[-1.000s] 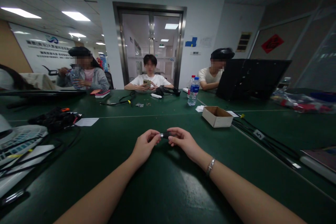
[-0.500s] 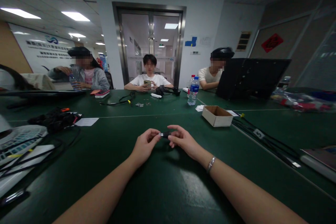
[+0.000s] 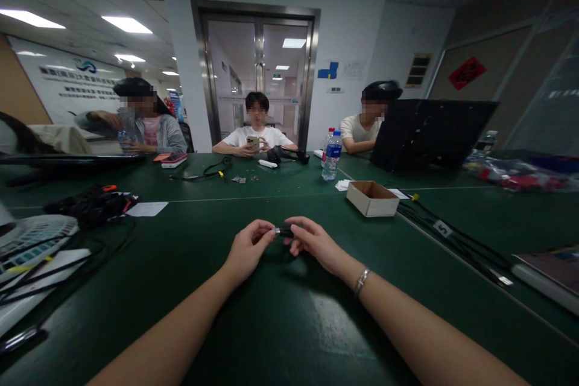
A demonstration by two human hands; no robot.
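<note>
Glossy green tabletop (image 3: 262, 319); left fingers (image 3: 266, 239) pinch small cylinder (image 3: 284, 232) by silvery tip (image 3: 277, 231), right fingers (image 3: 301, 230) curled loosely round black end (image 3: 288, 233)

black-and-silver piece (image 3: 284, 232), dark green tabletop (image 3: 253, 325), whitish box (image 3: 382, 208) with brown interior (image 3: 373, 190), blue bottle cap (image 3: 333, 133)

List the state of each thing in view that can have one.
Small black-and-silver object, held, roughly level
Left hand, pinching the object's silver end
Right hand, at its black end, grip unclear
Cardboard box, open-topped
Blue-capped bottle, upright
Glass double doors, shut
Ceiling lights, lit
</note>
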